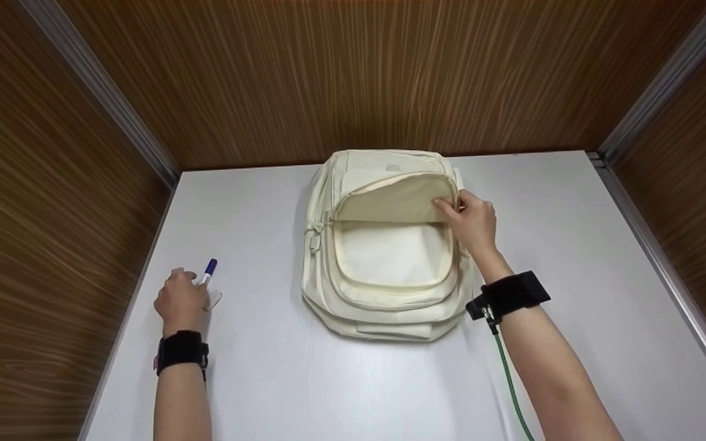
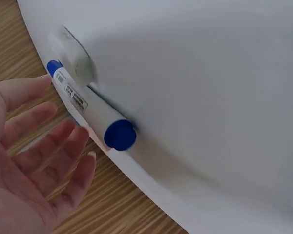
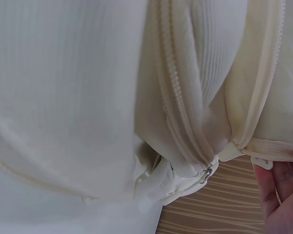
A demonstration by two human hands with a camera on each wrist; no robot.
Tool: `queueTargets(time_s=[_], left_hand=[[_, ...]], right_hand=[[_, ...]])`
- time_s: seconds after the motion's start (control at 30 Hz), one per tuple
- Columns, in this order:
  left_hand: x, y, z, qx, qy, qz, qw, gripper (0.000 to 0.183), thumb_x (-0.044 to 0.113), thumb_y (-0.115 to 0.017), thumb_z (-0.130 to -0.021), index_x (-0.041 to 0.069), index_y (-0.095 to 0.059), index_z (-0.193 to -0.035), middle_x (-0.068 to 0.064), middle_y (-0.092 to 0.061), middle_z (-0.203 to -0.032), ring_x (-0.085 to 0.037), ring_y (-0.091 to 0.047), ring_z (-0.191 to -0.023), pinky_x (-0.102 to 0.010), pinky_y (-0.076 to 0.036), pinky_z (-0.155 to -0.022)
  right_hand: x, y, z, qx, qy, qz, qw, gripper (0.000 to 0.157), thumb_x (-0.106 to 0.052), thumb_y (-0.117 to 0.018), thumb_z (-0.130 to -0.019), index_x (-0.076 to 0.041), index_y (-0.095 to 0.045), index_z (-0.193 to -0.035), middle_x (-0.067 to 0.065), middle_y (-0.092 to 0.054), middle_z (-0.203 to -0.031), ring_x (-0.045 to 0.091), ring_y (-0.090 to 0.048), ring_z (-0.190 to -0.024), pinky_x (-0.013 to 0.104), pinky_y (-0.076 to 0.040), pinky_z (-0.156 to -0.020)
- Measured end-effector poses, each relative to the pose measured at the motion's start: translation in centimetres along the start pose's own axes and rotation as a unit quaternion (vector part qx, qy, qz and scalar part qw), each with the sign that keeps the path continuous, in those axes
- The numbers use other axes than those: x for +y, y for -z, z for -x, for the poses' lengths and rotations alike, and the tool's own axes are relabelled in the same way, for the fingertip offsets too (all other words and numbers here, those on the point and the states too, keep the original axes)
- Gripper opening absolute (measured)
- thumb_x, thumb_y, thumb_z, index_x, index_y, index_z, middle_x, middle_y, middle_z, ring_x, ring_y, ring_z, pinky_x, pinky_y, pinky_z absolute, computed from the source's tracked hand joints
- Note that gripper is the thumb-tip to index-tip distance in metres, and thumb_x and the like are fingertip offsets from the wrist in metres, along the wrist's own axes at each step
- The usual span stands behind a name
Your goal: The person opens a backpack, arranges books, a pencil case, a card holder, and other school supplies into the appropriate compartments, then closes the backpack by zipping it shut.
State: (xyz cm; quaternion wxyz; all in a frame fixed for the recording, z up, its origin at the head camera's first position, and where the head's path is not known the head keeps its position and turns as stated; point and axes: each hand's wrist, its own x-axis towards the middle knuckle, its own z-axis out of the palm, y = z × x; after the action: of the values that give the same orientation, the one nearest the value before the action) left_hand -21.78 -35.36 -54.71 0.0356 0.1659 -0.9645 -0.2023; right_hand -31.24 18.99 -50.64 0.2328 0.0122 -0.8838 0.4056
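A cream backpack [image 1: 396, 315] lies on the white table with its front pocket unzipped. My right hand [image 1: 477, 225] pinches the right edge of the raised pocket flap [image 1: 390, 202] between thumb and fingers. In the right wrist view, the fingers of the right hand [image 3: 283, 197] hold the flap's edge near the zipper. My left hand [image 1: 180, 299] is at the table's left side, beside a white marker with blue ends [image 2: 97, 112]. The left wrist view shows loosely bent fingers around the near side of the marker, not gripping it. A small whitish block [image 2: 74, 57] lies beside the marker.
Wood-grain panels [image 1: 341, 79] enclose the white table [image 1: 255, 380] at the back and both sides. Each wrist wears a black band, and a green cable [image 1: 509, 373] hangs from the right wristband [image 1: 515, 294].
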Motion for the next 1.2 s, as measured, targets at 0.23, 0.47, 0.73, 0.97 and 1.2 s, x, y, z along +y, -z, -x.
queueTargets(time_s=[0.23,0.47,0.73,0.97,1.2], left_hand=[[-0.7,1.3,0.9,-0.115,0.026,-0.035,0.9924,0.048,0.0,-0.061,-0.084,-0.006,-0.045,-0.128,-0.027,-0.061,-0.08,-0.039,-0.059,-0.067,-0.051,-0.046,-0.058],[-1.0,1.6,1.5,-0.123,0.034,-0.045,0.9908,0.066,-0.008,-0.052,-0.086,0.006,-0.021,-0.142,-0.03,-0.057,-0.076,-0.041,-0.058,-0.064,-0.05,-0.046,-0.057],[1.1,1.7,1.7,-0.063,0.009,-0.032,0.9975,0.033,-0.009,-0.051,-0.087,-0.008,-0.046,-0.119,-0.027,-0.056,-0.084,-0.04,-0.057,-0.064,-0.05,-0.046,-0.054],[6.6,1.5,2.4,0.005,-0.079,0.022,0.9966,0.02,-0.011,-0.061,-0.084,-0.016,-0.065,-0.103,-0.03,-0.061,-0.089,-0.042,-0.063,-0.08,-0.053,-0.052,-0.058],[12.6,1.4,4.9,0.016,-0.186,0.059,0.9806,0.027,-0.008,-0.069,-0.085,-0.009,-0.066,-0.111,-0.021,-0.066,-0.092,-0.036,-0.067,-0.082,-0.05,-0.054,-0.066]], right_hand=[[0.0,0.0,0.1,-0.001,0.005,0.004,1.0,0.039,-0.039,-0.077,-0.084,-0.006,-0.062,-0.071,0.008,-0.066,-0.063,0.024,-0.056,-0.054,0.035,-0.037,-0.052],[0.1,0.0,0.1,0.0,0.017,0.005,1.0,0.038,-0.037,-0.078,-0.084,-0.005,-0.062,-0.071,0.01,-0.069,-0.067,0.025,-0.061,-0.059,0.034,-0.04,-0.054],[0.2,0.1,-0.1,0.002,0.02,0.006,1.0,0.038,-0.038,-0.078,-0.084,-0.004,-0.064,-0.073,0.011,-0.069,-0.068,0.026,-0.063,-0.06,0.035,-0.04,-0.054],[0.1,0.1,-0.3,0.002,0.023,0.002,1.0,0.039,-0.036,-0.079,-0.083,-0.004,-0.063,-0.07,0.011,-0.069,-0.068,0.027,-0.064,-0.061,0.035,-0.041,-0.054],[-0.1,0.2,-0.4,0.0,0.018,0.0,1.0,0.038,-0.037,-0.078,-0.083,-0.004,-0.064,-0.072,0.011,-0.07,-0.07,0.028,-0.065,-0.063,0.035,-0.041,-0.056]])
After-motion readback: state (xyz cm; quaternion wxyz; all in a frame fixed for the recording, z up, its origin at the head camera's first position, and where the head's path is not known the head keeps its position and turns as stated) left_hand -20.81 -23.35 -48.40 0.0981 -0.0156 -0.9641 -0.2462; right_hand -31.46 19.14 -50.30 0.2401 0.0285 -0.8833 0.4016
